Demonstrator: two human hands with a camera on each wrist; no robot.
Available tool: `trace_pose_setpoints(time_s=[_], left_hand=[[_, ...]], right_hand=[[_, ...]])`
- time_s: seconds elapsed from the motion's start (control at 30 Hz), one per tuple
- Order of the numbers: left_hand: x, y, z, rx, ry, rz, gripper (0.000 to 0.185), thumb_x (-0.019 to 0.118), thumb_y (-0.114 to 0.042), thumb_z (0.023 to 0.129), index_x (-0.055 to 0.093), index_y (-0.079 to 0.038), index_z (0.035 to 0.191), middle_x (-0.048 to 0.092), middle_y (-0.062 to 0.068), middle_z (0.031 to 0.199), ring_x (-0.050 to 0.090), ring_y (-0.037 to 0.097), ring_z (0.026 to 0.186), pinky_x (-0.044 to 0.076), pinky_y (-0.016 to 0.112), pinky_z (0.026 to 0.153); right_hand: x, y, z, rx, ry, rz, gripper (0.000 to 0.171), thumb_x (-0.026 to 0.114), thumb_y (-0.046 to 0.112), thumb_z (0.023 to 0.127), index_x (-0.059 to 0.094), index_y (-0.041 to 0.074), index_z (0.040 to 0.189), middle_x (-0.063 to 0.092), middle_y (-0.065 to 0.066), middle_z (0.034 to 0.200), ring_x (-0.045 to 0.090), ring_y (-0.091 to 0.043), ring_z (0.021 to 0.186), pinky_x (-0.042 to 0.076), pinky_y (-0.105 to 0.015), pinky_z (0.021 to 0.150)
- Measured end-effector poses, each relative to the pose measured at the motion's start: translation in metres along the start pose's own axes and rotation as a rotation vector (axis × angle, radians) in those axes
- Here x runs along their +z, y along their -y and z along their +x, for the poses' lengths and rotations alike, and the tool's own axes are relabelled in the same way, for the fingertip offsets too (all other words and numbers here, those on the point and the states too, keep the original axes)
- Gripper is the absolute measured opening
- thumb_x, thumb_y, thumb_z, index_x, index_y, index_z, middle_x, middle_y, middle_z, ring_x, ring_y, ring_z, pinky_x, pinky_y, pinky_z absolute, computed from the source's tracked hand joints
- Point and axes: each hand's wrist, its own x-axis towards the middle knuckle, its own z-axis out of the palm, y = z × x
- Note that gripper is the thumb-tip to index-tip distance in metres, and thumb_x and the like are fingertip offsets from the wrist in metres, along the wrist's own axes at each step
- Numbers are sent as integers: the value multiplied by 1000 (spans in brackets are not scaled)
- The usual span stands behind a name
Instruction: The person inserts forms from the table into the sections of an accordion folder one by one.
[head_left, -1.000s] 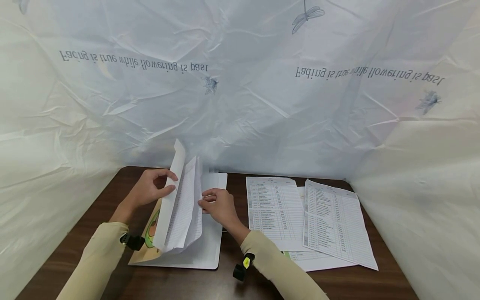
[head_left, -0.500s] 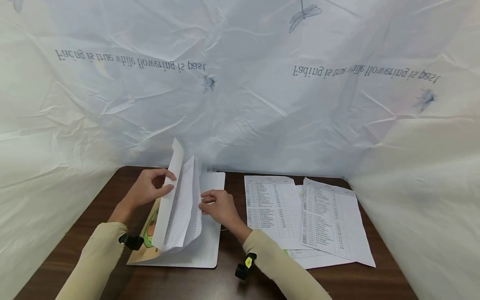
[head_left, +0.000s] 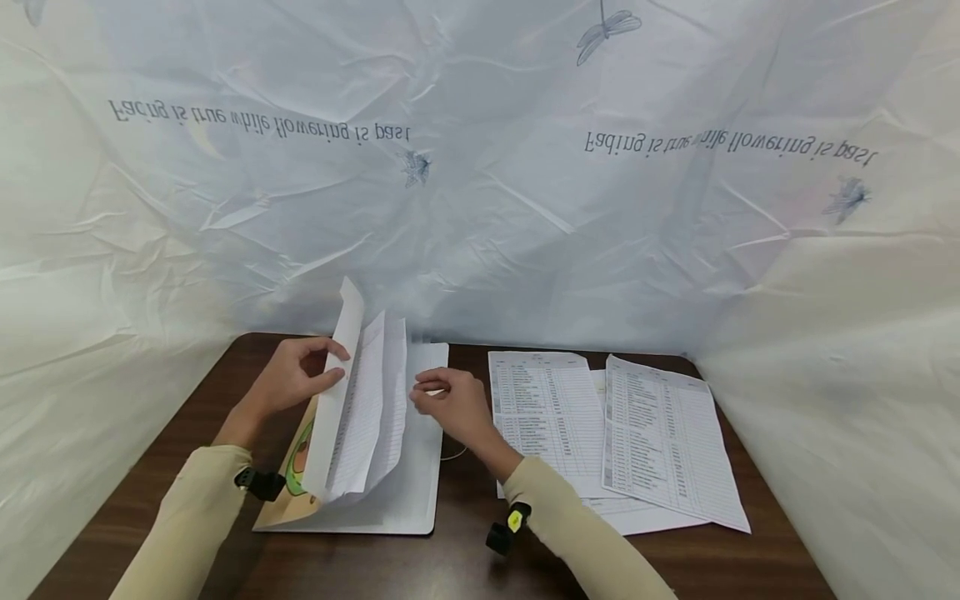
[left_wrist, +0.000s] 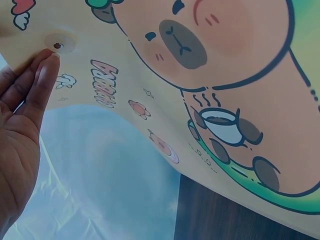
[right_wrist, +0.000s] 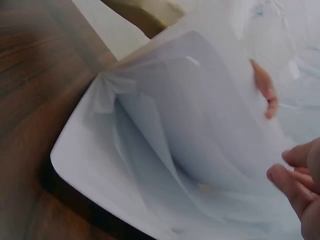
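Note:
A file folder (head_left: 420, 492) stands part open on the left of the table, its outer cover printed with a cartoon animal (left_wrist: 247, 37) holding a cup. My left hand (head_left: 287, 377) pinches the raised cover near its free edge, close to a round clear fastener (left_wrist: 59, 44) in the left wrist view. Inside, printed sheets (head_left: 363, 412) lean upright and fan apart. Just right of these sheets my right hand (head_left: 456, 408) hovers with loosely bent fingers, nothing held between them. In the right wrist view, its fingertips (right_wrist: 276, 172) show beside the white inner leaves (right_wrist: 200, 105).
Printed list sheets (head_left: 551, 442) overlap on the right of the dark wooden table (head_left: 480, 558), one sheet (head_left: 675, 446) tilted over another. A thin cord loop (head_left: 454, 455) pokes out at the folder's right edge. A pale printed curtain (head_left: 480, 233) hangs behind and at both sides.
My right hand has let go of the sheets' right edge and drawn back to the right. The sheets have spread further apart. My left hand keeps its pinch on the cover.

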Motion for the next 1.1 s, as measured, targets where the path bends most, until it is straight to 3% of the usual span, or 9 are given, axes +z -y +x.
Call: trace_pose_setpoints(time_s=[0.2, 0.43, 0.8, 1.1], left_hand=[[-3, -16, 1, 4, -9, 5, 16, 71, 9, 83, 70, 6, 99, 58, 1, 72, 51, 2, 58, 46, 20, 57], [-2, -18, 2, 8, -19, 16, 16, 71, 9, 82, 70, 6, 97, 53, -6, 69, 48, 2, 56, 45, 24, 54], [-3, -17, 2, 4, -12, 11, 16, 71, 9, 83, 69, 7, 98, 55, -4, 71, 50, 6, 56, 46, 27, 54], [-2, -13, 0, 17, -20, -4, 17, 71, 9, 83, 70, 4, 99, 48, 1, 62, 43, 7, 51, 40, 26, 50]], right_hand=[[-39, 3, -4, -121, -52, -29, 28, 77, 19, 92, 74, 9, 118, 77, -5, 105, 73, -13, 85, 57, -27, 73], [-89, -10, -16, -151, -145, -88, 34, 82, 23, 88, 75, 11, 119, 77, -5, 107, 74, -19, 92, 58, -30, 79], [-169, -46, -51, -96, -296, -311, 39, 82, 26, 88, 73, 15, 124, 76, 0, 111, 72, -13, 95, 54, -22, 78], [-218, -78, -83, 20, -404, -467, 43, 82, 26, 88, 72, 8, 125, 75, -7, 114, 70, -13, 94, 48, -12, 77]])
